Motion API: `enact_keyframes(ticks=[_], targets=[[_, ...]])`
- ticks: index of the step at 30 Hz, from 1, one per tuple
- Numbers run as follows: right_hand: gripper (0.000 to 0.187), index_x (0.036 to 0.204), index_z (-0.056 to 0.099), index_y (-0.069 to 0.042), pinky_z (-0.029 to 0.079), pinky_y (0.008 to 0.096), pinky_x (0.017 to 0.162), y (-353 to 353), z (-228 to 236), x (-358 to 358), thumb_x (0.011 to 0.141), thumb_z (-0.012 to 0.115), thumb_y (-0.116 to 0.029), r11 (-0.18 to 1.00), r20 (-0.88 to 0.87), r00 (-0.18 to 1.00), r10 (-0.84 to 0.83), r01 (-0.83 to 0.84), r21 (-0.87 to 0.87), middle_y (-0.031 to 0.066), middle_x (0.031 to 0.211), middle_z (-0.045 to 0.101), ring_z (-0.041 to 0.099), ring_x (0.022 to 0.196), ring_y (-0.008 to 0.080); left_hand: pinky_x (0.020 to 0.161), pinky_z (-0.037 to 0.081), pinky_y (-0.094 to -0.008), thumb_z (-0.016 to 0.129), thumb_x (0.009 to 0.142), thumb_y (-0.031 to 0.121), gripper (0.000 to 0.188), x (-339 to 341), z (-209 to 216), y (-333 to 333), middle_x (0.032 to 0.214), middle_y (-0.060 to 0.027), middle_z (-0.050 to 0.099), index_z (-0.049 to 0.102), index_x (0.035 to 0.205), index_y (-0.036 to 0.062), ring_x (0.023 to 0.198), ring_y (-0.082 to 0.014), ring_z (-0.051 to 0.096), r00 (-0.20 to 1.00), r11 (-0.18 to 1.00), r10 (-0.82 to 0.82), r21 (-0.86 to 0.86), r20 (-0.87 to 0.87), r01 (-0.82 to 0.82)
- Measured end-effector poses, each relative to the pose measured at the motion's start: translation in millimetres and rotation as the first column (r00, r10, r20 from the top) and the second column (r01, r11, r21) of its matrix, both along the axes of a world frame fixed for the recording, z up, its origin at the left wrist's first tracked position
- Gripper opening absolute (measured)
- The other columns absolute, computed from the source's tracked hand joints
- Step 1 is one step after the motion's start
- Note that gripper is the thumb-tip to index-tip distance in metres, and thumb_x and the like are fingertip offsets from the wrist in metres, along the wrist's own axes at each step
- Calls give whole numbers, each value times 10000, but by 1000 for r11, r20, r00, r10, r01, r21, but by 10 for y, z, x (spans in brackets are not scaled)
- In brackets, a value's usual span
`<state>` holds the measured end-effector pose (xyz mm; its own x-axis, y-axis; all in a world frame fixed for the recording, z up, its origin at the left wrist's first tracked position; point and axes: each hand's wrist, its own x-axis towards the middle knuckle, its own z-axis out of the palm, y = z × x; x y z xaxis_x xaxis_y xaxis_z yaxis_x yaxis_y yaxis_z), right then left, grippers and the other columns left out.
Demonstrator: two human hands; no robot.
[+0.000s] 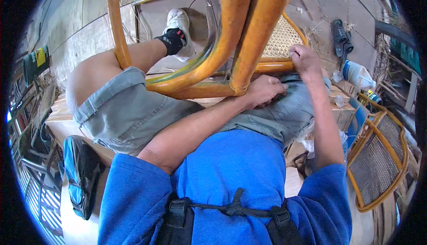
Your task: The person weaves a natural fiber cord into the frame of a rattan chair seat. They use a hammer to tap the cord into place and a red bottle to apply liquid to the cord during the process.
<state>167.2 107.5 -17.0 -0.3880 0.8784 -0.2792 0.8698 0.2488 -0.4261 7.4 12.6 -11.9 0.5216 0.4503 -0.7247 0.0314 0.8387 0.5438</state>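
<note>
A rattan furniture frame [189,79] of thick, glossy orange-brown poles leans across my lap. Two of its poles meet at a wrapped joint [239,87]. Just right of that joint is my left hand [265,90], fingers curled together low over my shorts; whatever they grip is too small or hidden to name. My right hand [306,61] is raised a little farther right, closed with thumb and fingers pressed together. It is beside a woven cane panel [282,38] edged with rattan, and what it holds, if anything, cannot be made out.
Another cane-and-rattan piece [378,158] lies at the right. A white plastic jug [358,74] and a dark sandal [341,39] are on the right. A blue and black backpack [80,178] lies on the left. I sit on a wooden bench [62,117]; fibre scraps litter the floor.
</note>
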Motion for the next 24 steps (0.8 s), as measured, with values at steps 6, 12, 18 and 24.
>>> enact_keyframes(ticks=[6,12,18,24], targets=[[107,882,615,-37,449,365,765,52,83,64,812,556,-91,988,-133,983,127,-138,-73,147,854,594,565,854,310,335,263,-264,566,841,409,329,30,-62,-20,497,29,386,581,767,89,374,-86,338,1000,999,21,34,-2,-21],[84,877,585,-37,441,363,728,7,49,77,824,535,-79,990,-198,970,140,-140,15,140,812,568,556,804,299,331,255,-257,575,835,409,329,43,-101,-23,495,35,377,532,710,108,376,-83,336,1000,1000,19,22,8,-19],[84,907,541,-30,430,337,763,-60,45,86,824,529,-33,993,-172,978,116,-118,0,117,842,542,532,816,257,337,258,-252,570,833,404,329,30,-77,-2,502,31,380,520,691,112,388,-80,336,1000,1000,14,15,13,-15],[89,920,541,-42,429,328,754,-36,44,85,836,517,-36,974,-112,969,220,-212,84,119,843,537,534,817,258,378,313,-273,559,828,422,359,47,-116,-28,525,7,432,585,749,73,431,-94,398,1000,994,19,108,-17,-17]])
